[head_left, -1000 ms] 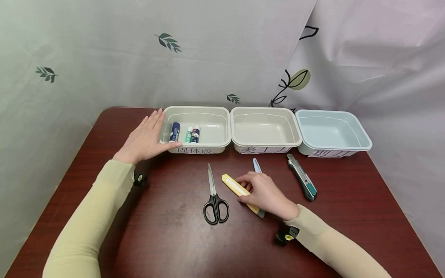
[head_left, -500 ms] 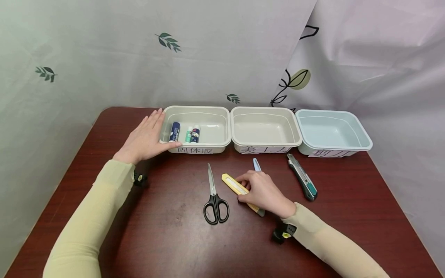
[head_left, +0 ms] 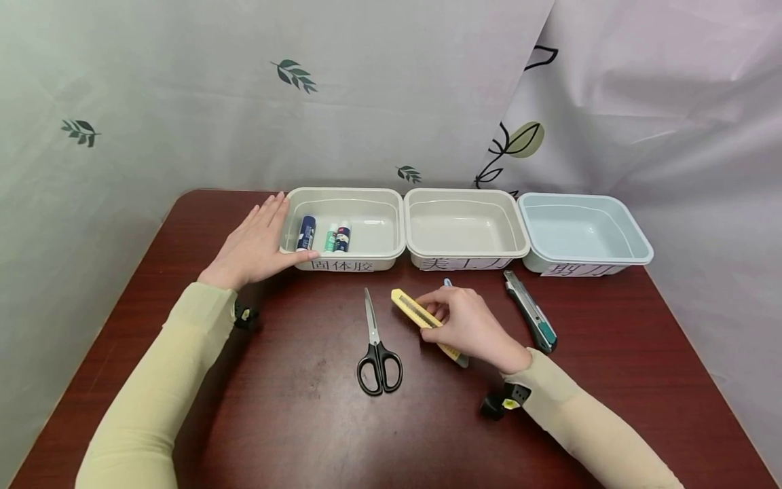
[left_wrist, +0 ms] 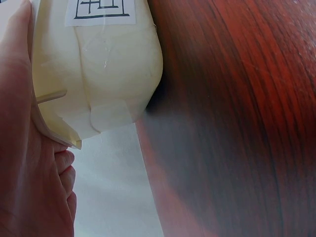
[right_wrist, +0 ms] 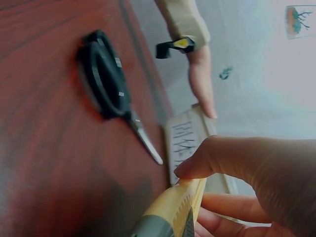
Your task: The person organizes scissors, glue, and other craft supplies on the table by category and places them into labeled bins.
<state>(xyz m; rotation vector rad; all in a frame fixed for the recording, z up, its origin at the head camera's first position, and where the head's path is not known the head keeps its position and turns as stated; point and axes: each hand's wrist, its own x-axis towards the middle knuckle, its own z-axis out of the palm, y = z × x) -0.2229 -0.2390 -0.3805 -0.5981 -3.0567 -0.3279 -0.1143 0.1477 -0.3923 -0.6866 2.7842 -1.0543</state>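
The right hand (head_left: 467, 324) pinches the yellow cutter (head_left: 414, 310) near its middle, over the bench (head_left: 293, 414) between the scissors (head_left: 377, 360) and grey cutter (head_left: 530, 309); the left hand (head_left: 259, 244) rests on the left bin (head_left: 373, 257), fingers extended, thumb spread. The yellow cutter looks light, stiff and smooth, probably best held mid-body, away from its ends.

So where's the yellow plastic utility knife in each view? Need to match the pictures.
Head: the yellow plastic utility knife is slightly right of and below centre, in the right hand.
Left wrist: not in it.
Right wrist: bottom centre, in the same hand.
Shared landmark: the cream plastic bin that the left hand touches, in all three.
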